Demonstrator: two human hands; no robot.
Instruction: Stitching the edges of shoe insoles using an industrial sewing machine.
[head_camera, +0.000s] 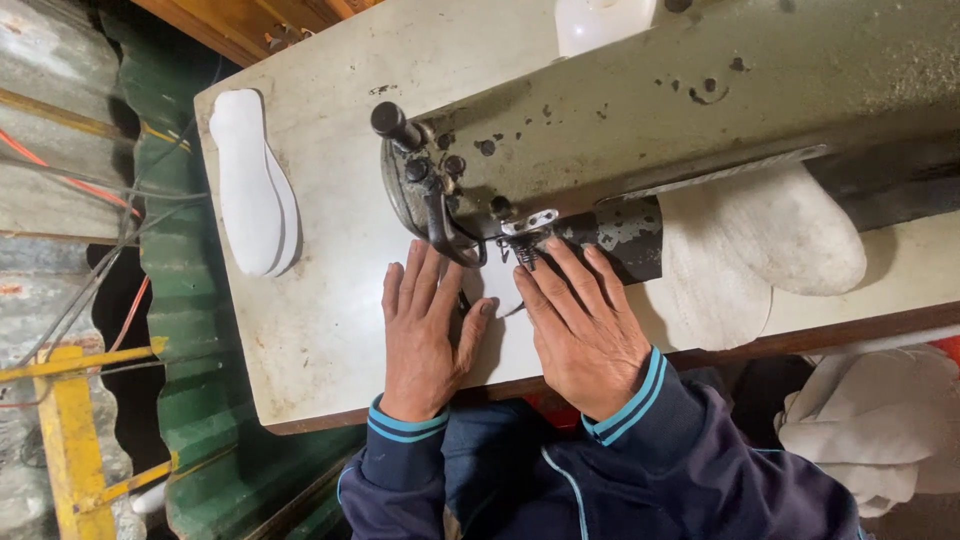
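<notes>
A white piece of material (495, 300) lies flat on the surface (330, 300) under the needle (527, 255) of the sewing machine (640, 130); its outline blends with the surface, so its long axis and heading cannot be told. The left hand (420, 335) and right hand (580, 320) press on it, palms down, fingers spread, gripping nothing. The fingertips sit very close to the needle and could be pricked. Two white insoles (255, 185) lie well apart.
</notes>
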